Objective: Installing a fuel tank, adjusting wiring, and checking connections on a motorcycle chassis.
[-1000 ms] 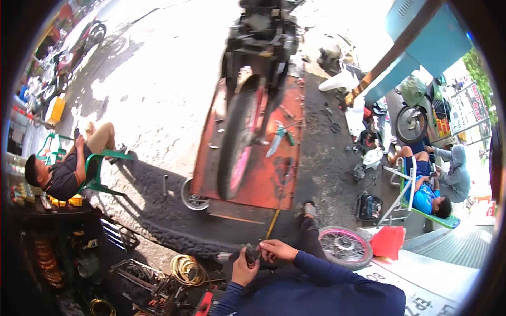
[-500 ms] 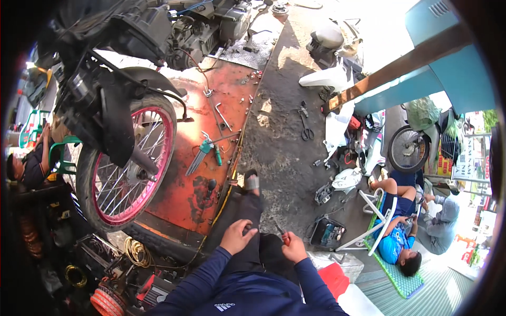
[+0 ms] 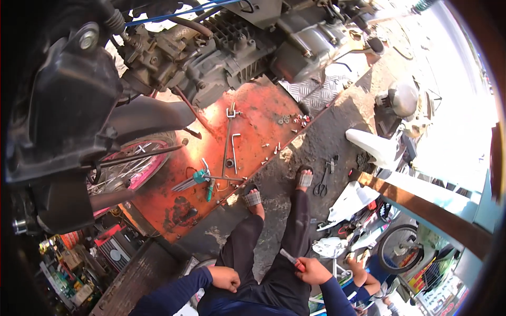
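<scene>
My right hand (image 3: 317, 272) is closed around the red handle of a tool (image 3: 288, 256), its grey metal end pointing up and to the left. Beside my thigh, my left hand (image 3: 225, 278) is closed with its fingers curled under, which hides whatever may be in them. A motorbike engine (image 3: 226, 66) spans the top of the view. Below it, on an orange-red metal platform (image 3: 253, 118), lie a hex key set in a teal holder (image 3: 199, 177), a green-handled tool (image 3: 210, 190), an L-shaped wrench (image 3: 235, 152), a T-handle wrench (image 3: 229, 139) and several loose bolts (image 3: 304, 120).
The bike's pink-rimmed front wheel (image 3: 138, 184) is at left, partly behind dark bodywork. Black scissors (image 3: 320, 187) and white body panels (image 3: 373, 148) lie on the ground at right, near a wooden beam (image 3: 421, 205). Another person's legs (image 3: 366, 276) show at lower right. Tools crowd the lower left.
My view has turned and come closer to the engine. Both my feet now show at the platform's edge. My left hand has dropped beside my thigh; the right still holds the red-handled tool.
</scene>
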{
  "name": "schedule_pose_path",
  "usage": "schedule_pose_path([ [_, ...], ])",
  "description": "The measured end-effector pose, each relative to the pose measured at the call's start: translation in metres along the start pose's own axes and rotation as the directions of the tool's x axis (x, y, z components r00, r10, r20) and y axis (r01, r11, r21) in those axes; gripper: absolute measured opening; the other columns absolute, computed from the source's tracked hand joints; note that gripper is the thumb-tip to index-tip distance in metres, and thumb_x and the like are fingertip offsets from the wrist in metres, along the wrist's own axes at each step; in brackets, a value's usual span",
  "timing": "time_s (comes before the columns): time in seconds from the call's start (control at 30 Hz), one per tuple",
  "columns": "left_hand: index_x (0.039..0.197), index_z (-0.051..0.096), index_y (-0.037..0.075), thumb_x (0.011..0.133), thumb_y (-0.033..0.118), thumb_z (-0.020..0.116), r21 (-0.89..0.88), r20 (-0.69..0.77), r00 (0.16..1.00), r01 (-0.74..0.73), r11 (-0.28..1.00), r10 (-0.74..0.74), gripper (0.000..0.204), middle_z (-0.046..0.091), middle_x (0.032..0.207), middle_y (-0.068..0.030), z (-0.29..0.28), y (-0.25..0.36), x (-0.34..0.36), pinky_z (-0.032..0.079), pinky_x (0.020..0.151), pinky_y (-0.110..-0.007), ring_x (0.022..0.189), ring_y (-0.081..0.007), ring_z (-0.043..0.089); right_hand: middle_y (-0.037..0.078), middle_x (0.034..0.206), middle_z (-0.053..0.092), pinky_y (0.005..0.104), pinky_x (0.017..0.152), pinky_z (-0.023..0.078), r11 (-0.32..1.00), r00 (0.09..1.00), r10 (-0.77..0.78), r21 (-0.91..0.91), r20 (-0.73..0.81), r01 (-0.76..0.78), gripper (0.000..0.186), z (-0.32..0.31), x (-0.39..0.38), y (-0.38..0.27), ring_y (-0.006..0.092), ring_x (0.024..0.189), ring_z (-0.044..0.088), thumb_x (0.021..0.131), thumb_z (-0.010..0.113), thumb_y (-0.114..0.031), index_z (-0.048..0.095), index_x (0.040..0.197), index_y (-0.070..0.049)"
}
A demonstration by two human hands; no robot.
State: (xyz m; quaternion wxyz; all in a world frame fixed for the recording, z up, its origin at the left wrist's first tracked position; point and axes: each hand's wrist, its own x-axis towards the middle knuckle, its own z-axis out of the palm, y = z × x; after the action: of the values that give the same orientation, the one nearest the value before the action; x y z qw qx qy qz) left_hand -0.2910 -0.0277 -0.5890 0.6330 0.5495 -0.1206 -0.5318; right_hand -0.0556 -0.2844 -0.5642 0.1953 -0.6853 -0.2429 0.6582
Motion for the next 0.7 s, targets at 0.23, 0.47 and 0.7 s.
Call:
schedule_pose_path([
  [0.23,0.106,0.064,0.005,0.091,0.026,0.064,-0.371,-0.879,0.400,-0.228,0.900,-0.261,0.026,0.062,0.093,-0.0035,-0.098,0.104,0.015,0.048,0.070,-0.028,0.080,-0.0126,0.059,0.023,0.095,0.061,0.0410,0.078,0.048,0.981,0.968,-0.185,0.085,0.167,0.173,0.035,-0.116,0.058,-0.095,0.0396,0.090,0.061,0.082,0.064,-0.011,0.055,0.115,0.000],
  [0.47,0.110,0.063,-0.004,0.089,0.034,0.066,0.237,-0.961,-0.276,-0.746,0.622,0.034,0.044,0.064,0.112,-0.0175,-0.252,0.182,-0.015,0.046,0.094,-0.041,0.106,-0.0268,0.060,0.021,0.090,0.061,0.0409,0.074,0.047,0.802,0.699,-0.582,0.150,0.415,0.578,0.038,-0.234,0.160,-0.267,0.0371,0.082,0.059,0.088,0.065,-0.023,0.051,0.112,0.003],
  [0.7,0.091,0.064,-0.009,0.089,0.026,0.063,0.180,-0.883,-0.462,-0.493,0.851,-0.081,0.035,0.069,0.091,-0.0192,-0.269,0.247,-0.064,0.051,0.084,-0.037,0.087,-0.0264,0.066,0.001,0.078,0.057,0.0254,0.067,0.043,0.818,0.573,-0.552,0.529,0.606,0.227,0.025,-0.263,0.172,-0.312,0.0095,0.074,0.053,0.095,0.062,-0.027,0.056,0.099,-0.003],
])
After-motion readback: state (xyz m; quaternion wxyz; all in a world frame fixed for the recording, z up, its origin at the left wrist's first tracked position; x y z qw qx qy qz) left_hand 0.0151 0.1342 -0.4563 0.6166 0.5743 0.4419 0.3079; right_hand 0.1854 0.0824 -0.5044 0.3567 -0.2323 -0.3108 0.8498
